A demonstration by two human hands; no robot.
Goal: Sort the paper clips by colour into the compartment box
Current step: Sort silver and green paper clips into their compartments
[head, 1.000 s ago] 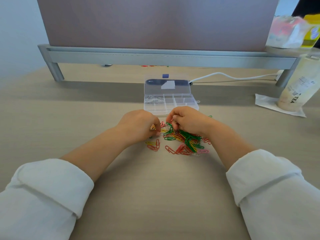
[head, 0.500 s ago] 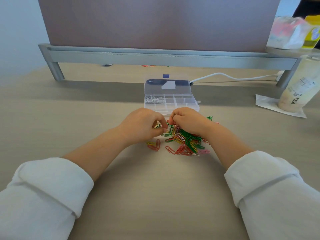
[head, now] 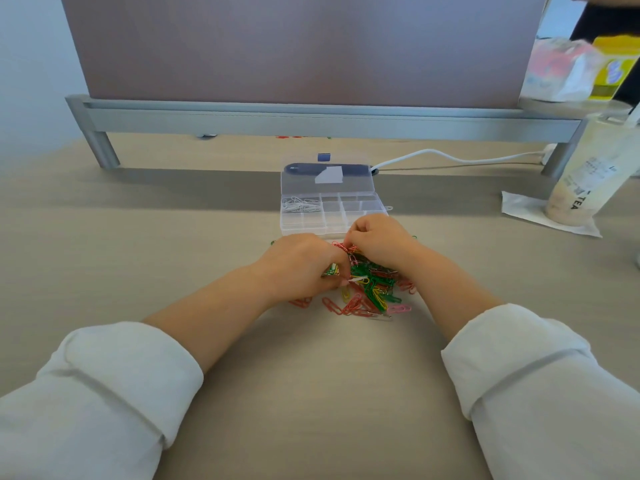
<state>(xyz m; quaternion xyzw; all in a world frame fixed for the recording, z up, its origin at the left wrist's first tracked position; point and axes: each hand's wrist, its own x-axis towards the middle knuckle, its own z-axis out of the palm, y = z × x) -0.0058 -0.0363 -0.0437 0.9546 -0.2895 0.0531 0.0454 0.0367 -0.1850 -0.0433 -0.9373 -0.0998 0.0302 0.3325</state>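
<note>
Paper clips [head: 372, 292] lie heaped on the counter [head: 173, 237], just near of the compartment box [head: 363, 202]. Left hand [head: 301, 268]: grip pinches a pale clip [head: 359, 279]. Right hand [head: 381, 240]: fingers curled into the heap, hold cannot be determined. Risk: tangled clips lift together, mixing colours.

At your 12 o'clock a grey metal riser [head: 311, 121] spans the surface [head: 138, 220], with a dark panel [head: 304, 46] above it. A white cable [head: 450, 156] trails off toward 1 o'clock. At 2 o'clock you have a tea cup [head: 588, 174] standing on a white napkin [head: 519, 206], a yellow carton [head: 614, 67] behind it.
</note>
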